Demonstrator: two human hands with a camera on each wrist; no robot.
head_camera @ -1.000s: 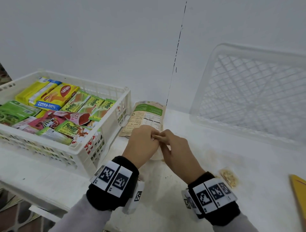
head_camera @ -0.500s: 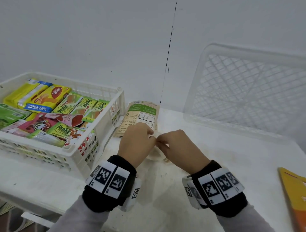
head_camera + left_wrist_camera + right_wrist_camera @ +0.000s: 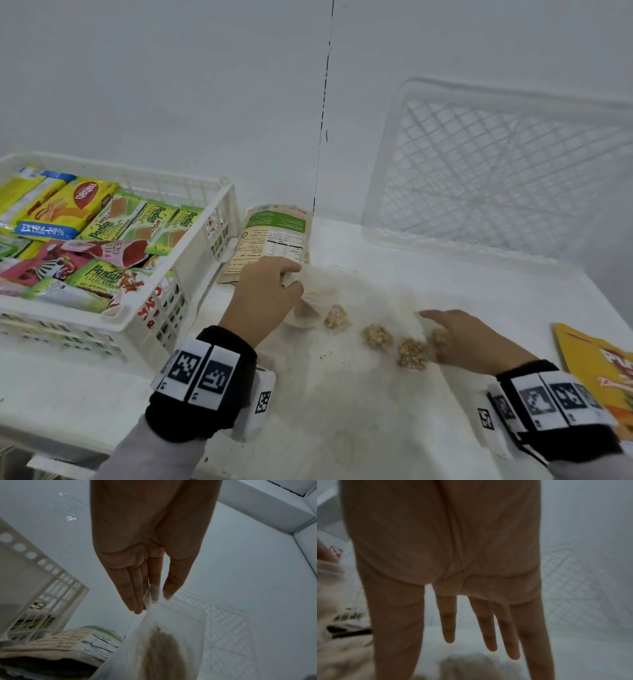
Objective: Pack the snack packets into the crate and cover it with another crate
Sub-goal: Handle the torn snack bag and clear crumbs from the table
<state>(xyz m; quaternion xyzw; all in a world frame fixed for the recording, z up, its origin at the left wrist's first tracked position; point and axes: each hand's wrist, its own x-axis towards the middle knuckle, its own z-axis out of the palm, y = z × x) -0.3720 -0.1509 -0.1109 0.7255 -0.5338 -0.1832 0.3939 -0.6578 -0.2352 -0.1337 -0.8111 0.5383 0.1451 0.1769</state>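
1. Right of the crate (image 3: 191,274), on the table (image 3: 376,411), the left hand (image 3: 263,298) pinches the top edge of a clear bag (image 3: 318,291). The wrist view shows thumb and fingers closed on the seal, with a brownish lump inside the bag (image 3: 163,649).
2. The right hand (image 3: 469,339) is further right of the crate, fingers straight and spread, gripping nothing. It sits flat over some loose snack clusters (image 3: 394,342) lying on the table between the two hands.
3. The crate is already pretty full of snack packets (image 3: 85,240). One tan pouch (image 3: 270,240) is still outside, flat just beside the crate's right wall.
4. So packing isn't done, I'd say. Looks like a spill to deal with first.
5. My guess at the next move: scoop the clusters back into the bag while the left hand holds it open, then put bag and pouch in the crate.
6. The cover crate (image 3: 507,178) leans on the wall, well right of the crate, untouched.
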